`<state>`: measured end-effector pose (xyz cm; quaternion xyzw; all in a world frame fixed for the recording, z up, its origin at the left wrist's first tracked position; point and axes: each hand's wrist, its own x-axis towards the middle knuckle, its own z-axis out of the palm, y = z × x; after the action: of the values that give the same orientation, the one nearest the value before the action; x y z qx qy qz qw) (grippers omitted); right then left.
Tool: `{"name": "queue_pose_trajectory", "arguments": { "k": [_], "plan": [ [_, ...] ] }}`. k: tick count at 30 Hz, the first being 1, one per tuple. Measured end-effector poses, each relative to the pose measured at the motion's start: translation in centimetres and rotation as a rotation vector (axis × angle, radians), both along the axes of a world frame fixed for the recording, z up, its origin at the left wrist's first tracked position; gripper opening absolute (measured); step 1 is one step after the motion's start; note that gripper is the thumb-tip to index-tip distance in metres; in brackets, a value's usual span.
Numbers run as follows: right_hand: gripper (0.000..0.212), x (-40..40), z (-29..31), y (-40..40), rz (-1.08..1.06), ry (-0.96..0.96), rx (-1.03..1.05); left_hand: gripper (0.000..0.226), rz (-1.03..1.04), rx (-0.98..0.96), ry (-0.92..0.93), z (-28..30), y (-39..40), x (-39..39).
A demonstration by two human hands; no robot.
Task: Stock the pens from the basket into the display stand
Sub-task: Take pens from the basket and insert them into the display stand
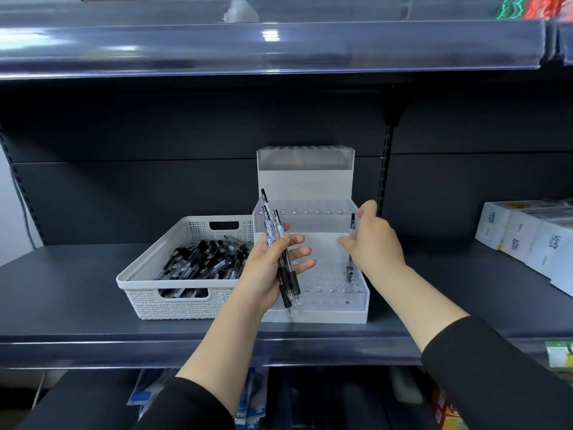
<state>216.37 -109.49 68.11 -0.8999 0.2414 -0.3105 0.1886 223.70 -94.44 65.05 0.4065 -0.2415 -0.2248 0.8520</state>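
A clear stepped display stand (313,187) with rows of holes stands mid-shelf. Left of it sits a white basket (148,268) holding several black pens (201,259). My left hand (269,268) grips three pens (279,243), tips down, in front of the stand's left side. One pen (351,252) stands upright in a hole at the right end of the stand's lowest tier. My right hand (372,243) is at that pen's upper part, thumb and fingers around it; the hand hides the contact.
The dark shelf (77,305) carries white boxes (527,234) at the far right. An upper shelf edge (279,48) hangs overhead. Packaged goods lie on the shelf below (248,398). The stand's upper tiers hold no pens.
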Motion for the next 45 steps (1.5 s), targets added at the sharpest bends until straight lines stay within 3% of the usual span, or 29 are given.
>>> {"name": "queue_pose_trajectory", "arguments": {
  "k": [2,4,6,8,12,17,20,25,31,45],
  "plan": [
    [0.051,-0.5,-0.1,-0.1,-0.048,0.007,-0.048,0.015,0.002,0.0,0.013,0.1,0.1,0.0],
    [0.052,-0.8,0.1,-0.1,-0.083,-0.113,-0.148,0.014,0.003,-0.008,0.028,0.1,0.2,0.0],
    [0.04,-1.1,0.6,0.5,0.009,-0.321,-0.139,0.011,-0.009,-0.013,0.031,0.2,0.1,-0.1],
    [0.028,-0.8,1.6,1.4,0.144,-0.403,-0.023,0.012,-0.025,-0.001,0.016,0.3,0.0,-0.4],
    [0.03,0.7,3.1,3.1,0.353,-0.215,0.143,0.021,-0.077,0.051,-0.072,0.8,-0.6,-1.2],
    [0.038,1.5,3.9,3.4,0.368,-0.086,0.292,0.018,-0.122,0.082,-0.129,1.4,-1.0,-1.8],
    [0.03,1.7,4.0,3.0,0.424,-0.065,0.47,0.014,-0.119,0.094,-0.138,1.4,-1.1,-2.0],
    [0.022,1.9,3.1,2.7,0.44,-0.142,0.617,0.014,-0.121,0.083,-0.099,1.4,-1.4,-2.3],
    [0.012,2.3,2.3,2.6,0.435,-0.229,0.65,0.013,-0.082,0.065,-0.028,1.4,-1.7,-2.3],
    [0.018,2.3,2.8,2.1,0.31,-0.437,0.741,0.023,-0.025,0.092,0.065,0.9,-1.6,-1.8]
  ]
}}
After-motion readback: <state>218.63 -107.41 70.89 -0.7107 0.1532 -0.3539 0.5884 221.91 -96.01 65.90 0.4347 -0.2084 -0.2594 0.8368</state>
